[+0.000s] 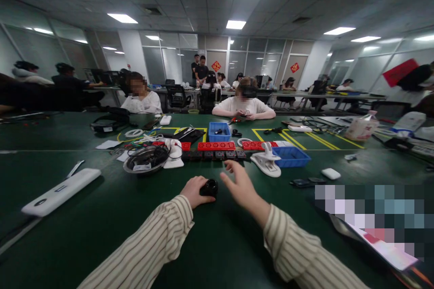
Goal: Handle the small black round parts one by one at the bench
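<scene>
My left hand (194, 191) rests on the green table (111, 207), fingers closed around a small round black object (209, 187). My right hand (241, 185) hovers just right of it, fingers spread and holding nothing, fingertips reaching toward a row of black and red power strips (214, 150). Both arms wear striped sleeves.
A white power bank (60, 191) lies left. A headset in a round black case (146, 158), a white clip stand (267, 162), two blue bins (290, 157), small black and white items (330, 173) sit beyond. Several people sit across the table.
</scene>
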`<move>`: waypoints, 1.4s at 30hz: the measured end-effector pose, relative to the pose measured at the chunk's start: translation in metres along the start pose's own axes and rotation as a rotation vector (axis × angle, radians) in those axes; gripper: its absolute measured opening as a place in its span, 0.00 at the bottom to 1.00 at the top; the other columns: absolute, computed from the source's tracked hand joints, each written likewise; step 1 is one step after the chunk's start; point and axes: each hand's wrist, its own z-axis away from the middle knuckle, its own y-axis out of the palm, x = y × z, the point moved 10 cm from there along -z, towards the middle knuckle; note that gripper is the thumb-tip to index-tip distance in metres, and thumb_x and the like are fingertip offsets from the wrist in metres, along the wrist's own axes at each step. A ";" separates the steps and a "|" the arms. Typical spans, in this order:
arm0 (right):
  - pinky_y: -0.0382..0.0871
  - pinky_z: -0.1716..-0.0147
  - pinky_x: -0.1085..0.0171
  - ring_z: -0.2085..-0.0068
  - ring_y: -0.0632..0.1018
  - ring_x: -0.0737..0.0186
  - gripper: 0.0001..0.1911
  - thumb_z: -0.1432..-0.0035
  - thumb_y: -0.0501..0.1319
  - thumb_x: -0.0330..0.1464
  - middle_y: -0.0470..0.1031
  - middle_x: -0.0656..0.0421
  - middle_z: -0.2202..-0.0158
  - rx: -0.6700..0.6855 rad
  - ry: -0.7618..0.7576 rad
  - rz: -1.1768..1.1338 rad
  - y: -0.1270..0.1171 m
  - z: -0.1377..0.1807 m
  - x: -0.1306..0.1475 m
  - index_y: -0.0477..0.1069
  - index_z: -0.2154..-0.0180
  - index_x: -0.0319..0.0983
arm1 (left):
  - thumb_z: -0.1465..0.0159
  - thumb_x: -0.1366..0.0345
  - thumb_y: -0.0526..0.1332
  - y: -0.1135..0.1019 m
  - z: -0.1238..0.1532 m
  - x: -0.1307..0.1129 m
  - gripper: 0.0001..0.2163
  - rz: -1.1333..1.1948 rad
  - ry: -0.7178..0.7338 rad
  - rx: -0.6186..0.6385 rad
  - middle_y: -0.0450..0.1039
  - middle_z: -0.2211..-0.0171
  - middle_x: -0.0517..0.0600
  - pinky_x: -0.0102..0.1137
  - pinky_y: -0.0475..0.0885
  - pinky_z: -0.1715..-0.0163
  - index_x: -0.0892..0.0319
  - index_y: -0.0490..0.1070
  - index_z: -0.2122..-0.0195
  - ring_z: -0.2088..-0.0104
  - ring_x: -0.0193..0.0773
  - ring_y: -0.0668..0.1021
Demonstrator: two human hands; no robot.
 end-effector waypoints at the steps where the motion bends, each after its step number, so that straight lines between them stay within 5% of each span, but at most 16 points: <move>1: 0.67 0.60 0.58 0.60 0.71 0.59 0.19 0.43 0.57 0.40 0.69 0.54 0.61 0.026 0.022 0.029 0.012 0.003 -0.001 0.63 0.54 0.34 | 0.52 0.52 0.66 0.001 -0.001 0.000 0.21 -0.009 -0.001 0.000 0.71 0.62 0.51 0.36 0.66 0.59 0.57 0.70 0.60 0.60 0.45 0.72; 5: 0.63 0.63 0.56 0.62 0.69 0.55 0.21 0.52 0.61 0.45 0.67 0.54 0.65 0.128 0.059 0.225 0.055 0.013 -0.004 0.64 0.63 0.36 | 0.52 0.59 0.66 0.003 -0.004 0.000 0.16 -0.041 0.004 0.012 0.71 0.64 0.50 0.35 0.66 0.61 0.57 0.71 0.63 0.62 0.44 0.72; 8: 0.62 0.62 0.56 0.62 0.68 0.54 0.19 0.51 0.61 0.43 0.66 0.53 0.65 0.145 0.011 0.261 0.064 0.017 0.001 0.65 0.63 0.36 | 0.52 0.62 0.65 0.004 -0.005 0.000 0.13 -0.058 0.003 0.018 0.71 0.66 0.50 0.35 0.66 0.62 0.58 0.70 0.65 0.63 0.44 0.72; 14: 0.61 0.58 0.61 0.58 0.67 0.59 0.19 0.52 0.60 0.30 0.68 0.57 0.61 0.266 -0.176 0.150 0.056 0.031 0.025 0.65 0.55 0.39 | 0.54 0.59 0.66 0.007 0.003 -0.004 0.15 -0.073 0.042 0.050 0.70 0.67 0.52 0.37 0.66 0.61 0.59 0.72 0.66 0.63 0.46 0.71; 20: 0.59 0.55 0.58 0.55 0.67 0.56 0.25 0.50 0.61 0.40 0.67 0.53 0.56 0.162 -0.150 0.099 0.048 0.034 0.026 0.61 0.53 0.35 | 0.59 0.54 0.69 0.003 0.014 -0.004 0.29 -0.056 0.033 -0.010 0.68 0.59 0.52 0.38 0.63 0.53 0.58 0.69 0.56 0.56 0.46 0.69; 26: 0.57 0.62 0.59 0.64 0.67 0.57 0.15 0.49 0.59 0.43 0.67 0.56 0.68 0.020 -0.084 0.299 0.053 0.025 0.017 0.65 0.67 0.37 | 0.54 0.60 0.66 0.007 0.008 -0.006 0.14 -0.067 -0.001 -0.033 0.70 0.64 0.50 0.37 0.64 0.56 0.59 0.72 0.67 0.60 0.44 0.71; 35: 0.59 0.60 0.60 0.62 0.67 0.58 0.06 0.46 0.55 0.31 0.71 0.56 0.67 0.076 -0.236 0.247 0.055 0.026 0.032 0.68 0.67 0.37 | 0.53 0.63 0.64 0.007 0.003 -0.007 0.14 -0.074 -0.017 -0.039 0.70 0.61 0.52 0.38 0.66 0.56 0.59 0.71 0.64 0.59 0.46 0.71; 39: 0.57 0.51 0.58 0.55 0.67 0.57 0.14 0.50 0.54 0.26 0.72 0.56 0.60 0.110 -0.304 0.218 0.053 0.035 0.044 0.69 0.60 0.38 | 0.52 0.63 0.63 0.006 0.008 -0.010 0.15 -0.058 0.006 -0.045 0.70 0.60 0.53 0.38 0.65 0.54 0.60 0.71 0.62 0.57 0.46 0.71; 42: 0.51 0.45 0.53 0.47 0.63 0.54 0.25 0.49 0.53 0.30 0.67 0.51 0.50 0.068 -0.270 0.209 0.045 0.038 0.040 0.59 0.47 0.35 | 0.52 0.63 0.63 0.005 0.011 -0.013 0.21 -0.036 0.023 -0.056 0.69 0.57 0.53 0.38 0.65 0.53 0.60 0.68 0.56 0.56 0.46 0.71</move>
